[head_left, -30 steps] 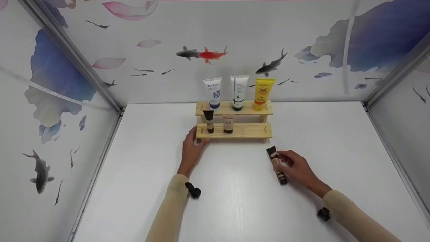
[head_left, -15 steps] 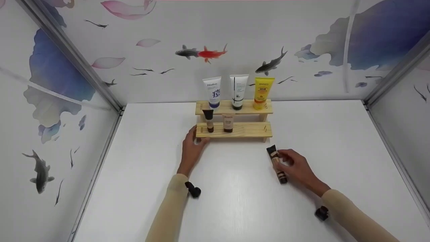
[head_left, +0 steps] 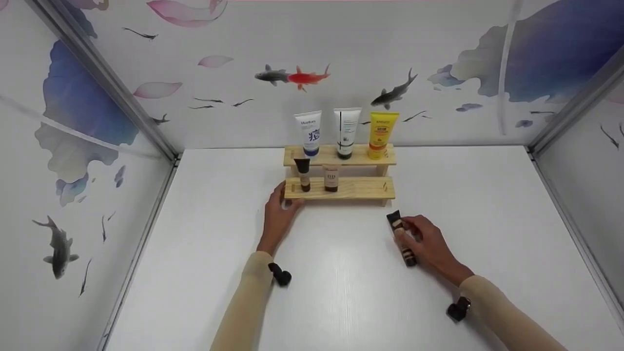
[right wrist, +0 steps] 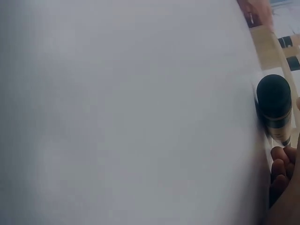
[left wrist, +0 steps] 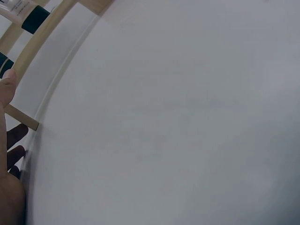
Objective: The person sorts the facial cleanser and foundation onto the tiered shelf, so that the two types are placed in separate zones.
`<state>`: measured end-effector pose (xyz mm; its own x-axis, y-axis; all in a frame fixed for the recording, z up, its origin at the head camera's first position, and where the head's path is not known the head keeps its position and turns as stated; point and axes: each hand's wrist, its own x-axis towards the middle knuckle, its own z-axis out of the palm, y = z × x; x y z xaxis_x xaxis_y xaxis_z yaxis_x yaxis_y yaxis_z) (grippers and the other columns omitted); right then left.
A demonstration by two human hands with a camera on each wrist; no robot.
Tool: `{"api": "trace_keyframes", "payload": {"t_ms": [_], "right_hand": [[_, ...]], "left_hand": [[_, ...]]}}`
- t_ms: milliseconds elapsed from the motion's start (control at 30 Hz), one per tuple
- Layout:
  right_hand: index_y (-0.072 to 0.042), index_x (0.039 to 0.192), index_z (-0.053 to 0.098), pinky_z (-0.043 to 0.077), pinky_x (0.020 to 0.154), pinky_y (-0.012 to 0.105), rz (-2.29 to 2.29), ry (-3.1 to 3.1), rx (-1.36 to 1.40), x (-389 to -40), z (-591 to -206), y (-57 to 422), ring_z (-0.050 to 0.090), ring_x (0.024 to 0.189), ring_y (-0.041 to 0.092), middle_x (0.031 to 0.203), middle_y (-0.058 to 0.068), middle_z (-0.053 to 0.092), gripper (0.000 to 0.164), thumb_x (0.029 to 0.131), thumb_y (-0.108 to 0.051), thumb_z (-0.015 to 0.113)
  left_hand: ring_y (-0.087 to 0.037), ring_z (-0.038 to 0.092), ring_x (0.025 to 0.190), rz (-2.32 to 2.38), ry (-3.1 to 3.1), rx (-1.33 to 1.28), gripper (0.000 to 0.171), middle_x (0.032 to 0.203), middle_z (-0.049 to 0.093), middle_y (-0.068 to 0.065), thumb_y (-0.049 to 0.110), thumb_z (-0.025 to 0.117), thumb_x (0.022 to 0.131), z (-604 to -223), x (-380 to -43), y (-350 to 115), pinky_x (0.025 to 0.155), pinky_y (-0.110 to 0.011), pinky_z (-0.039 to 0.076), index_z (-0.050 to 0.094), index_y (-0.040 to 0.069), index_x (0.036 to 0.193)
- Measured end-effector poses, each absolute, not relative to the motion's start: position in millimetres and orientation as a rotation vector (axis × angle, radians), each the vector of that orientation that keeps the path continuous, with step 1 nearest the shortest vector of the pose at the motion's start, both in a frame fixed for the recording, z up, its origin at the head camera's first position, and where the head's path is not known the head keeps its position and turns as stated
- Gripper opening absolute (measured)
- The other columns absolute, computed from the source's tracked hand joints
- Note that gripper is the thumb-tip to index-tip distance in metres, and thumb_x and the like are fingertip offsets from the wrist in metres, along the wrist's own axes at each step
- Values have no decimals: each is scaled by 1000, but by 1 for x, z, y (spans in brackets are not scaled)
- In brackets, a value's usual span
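A two-tier wooden rack (head_left: 363,188) stands at the back of the white table. My left hand (head_left: 279,218) grips its lower left end; in the left wrist view the thumb (left wrist: 8,86) lies on the shelf edge and the other fingers are beside the leg. To the rack's front right, my right hand (head_left: 431,245) pinches a dark cosmetic tube with beige bands (head_left: 396,222), which lies slanted on or just above the table. In the right wrist view the tube's round black cap (right wrist: 274,91) faces the camera. The palm hides part of the tube.
On the upper tier stand a white-and-blue tube (head_left: 310,134), a white tube with a dark cap (head_left: 346,134) and a yellow tube (head_left: 381,136). A small black-topped tube (head_left: 303,175) and a beige tube (head_left: 331,179) occupy the lower tier's left half. Printed panels (head_left: 219,112) enclose the table.
My right wrist and forearm have shifted slightly left, the fingers staying on the dark tube. The tube has hardly moved. My left hand and the rack look the same.
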<state>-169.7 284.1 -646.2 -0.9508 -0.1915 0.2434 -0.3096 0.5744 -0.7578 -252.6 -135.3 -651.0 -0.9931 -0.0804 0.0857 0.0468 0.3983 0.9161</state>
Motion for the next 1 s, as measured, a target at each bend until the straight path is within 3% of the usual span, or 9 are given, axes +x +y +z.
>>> {"api": "trace_keyframes", "payload": {"t_ms": [400,733,1000], "right_hand": [[2,127,72,48,80,23,1148,-2632,535,-172,-648,283,62,94,18,106,3,69,33,97,-9,82],[0,119,73,46,75,31,1140,-2696,435,-171,-642,275,54,88,17,96,1,63,27,96,-9,82],[0,123,75,47,78,30,1241,-2773,283,-171,-637,273,56,90,19,97,3,66,28,99,-14,80]], "left_hand": [[-31,44,158,-1655,-2529,19,86,168,49,-15,44,81,102,-652,-255,-137,131,-44,37,42,7,169],[-31,43,159,-1667,-2526,4,87,170,47,-15,45,80,102,-651,-254,-138,131,-44,37,40,7,169],[-29,41,160,-1640,-2548,30,87,171,47,-13,46,80,102,-653,-254,-137,133,-43,34,40,8,170]]}}
